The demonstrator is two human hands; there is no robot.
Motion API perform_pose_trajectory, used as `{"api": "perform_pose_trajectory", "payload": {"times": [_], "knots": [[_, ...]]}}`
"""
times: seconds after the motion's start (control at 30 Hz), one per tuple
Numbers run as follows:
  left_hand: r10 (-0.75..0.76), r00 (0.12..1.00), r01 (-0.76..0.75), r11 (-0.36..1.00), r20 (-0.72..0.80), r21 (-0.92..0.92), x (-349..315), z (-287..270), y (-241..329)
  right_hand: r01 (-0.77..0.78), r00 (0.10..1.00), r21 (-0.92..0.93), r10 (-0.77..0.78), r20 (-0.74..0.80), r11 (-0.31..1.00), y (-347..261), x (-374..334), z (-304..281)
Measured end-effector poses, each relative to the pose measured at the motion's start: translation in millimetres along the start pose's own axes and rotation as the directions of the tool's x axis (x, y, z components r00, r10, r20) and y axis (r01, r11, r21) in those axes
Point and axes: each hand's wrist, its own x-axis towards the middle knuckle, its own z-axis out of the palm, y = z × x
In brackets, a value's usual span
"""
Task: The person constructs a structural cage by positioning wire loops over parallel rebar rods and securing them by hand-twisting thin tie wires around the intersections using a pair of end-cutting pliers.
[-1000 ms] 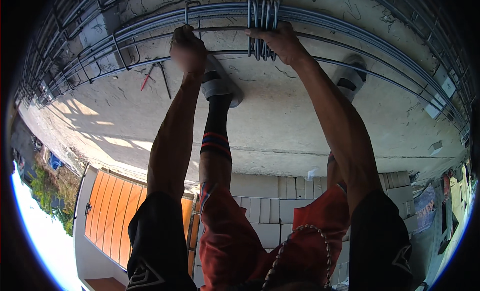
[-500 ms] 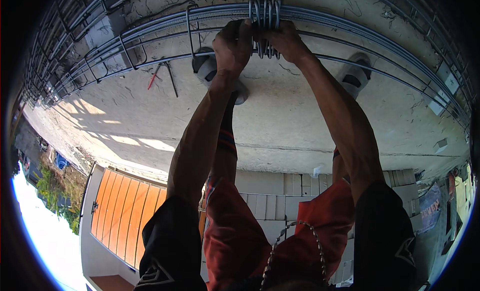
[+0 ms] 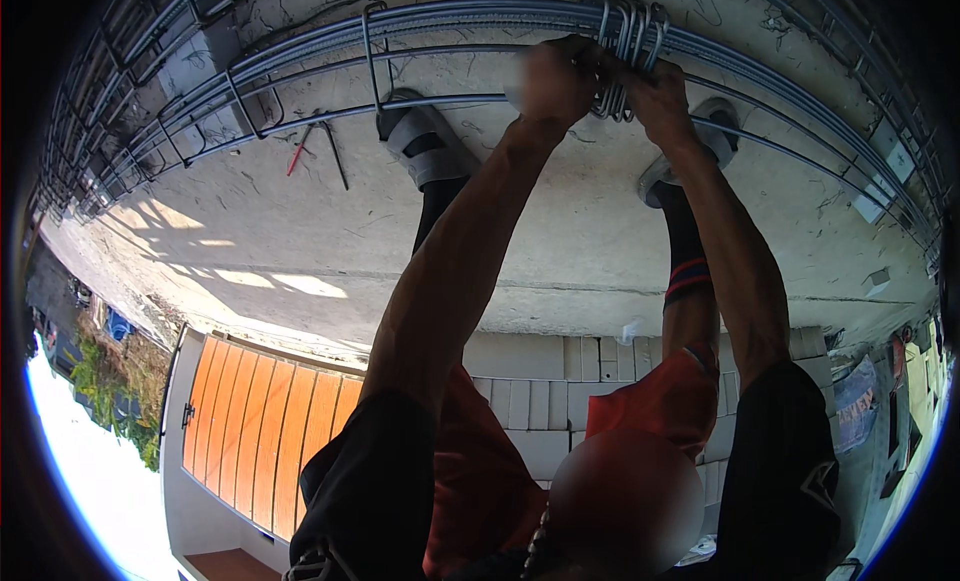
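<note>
A bunch of bent steel stirrups, packed close together, hangs round a bundle of long steel reinforcing bars at the top of the head view. My left hand is closed at the bunch's left side, partly blurred. On the opposite side, the fingers of my right hand curl round the stirrups. Both hands are between the upper bars and the lowest bar. A single stirrup stands on the bars farther left, apart from my hands.
Red-and-dark-handled pincers lie on the concrete floor among scraps of wire. Grey blocks stand beneath the bars at the left. More rebar cages run along the far side. An orange slatted panel is at lower left.
Both hands have moved right along the bars, and the bunch of stirrups has slid right with them. My right foot has shifted left; the single stirrup stays at the left.
</note>
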Motion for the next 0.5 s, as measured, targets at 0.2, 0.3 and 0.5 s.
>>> {"api": "perform_pose_trajectory", "payload": {"times": [0.2,0.3,0.5], "knots": [[0.073,0.997,-0.065,0.983,-0.04,0.172,1.6,13.7,-0.1,-0.037,0.999,-0.009,0.037,0.015,0.999,2.7,-0.2,-21.3],[0.079,0.997,-0.076,0.993,-0.024,0.089,4.9,6.9,-6.0,-0.002,1.0,0.096,-0.001,0.023,0.995,-3.1,-1.7,-20.3],[-0.067,0.997,0.063,0.994,0.034,0.091,1.9,13.3,0.3,0.141,0.984,0.279,-0.102,-0.148,0.95,38.4,-5.8,-25.9]]}}
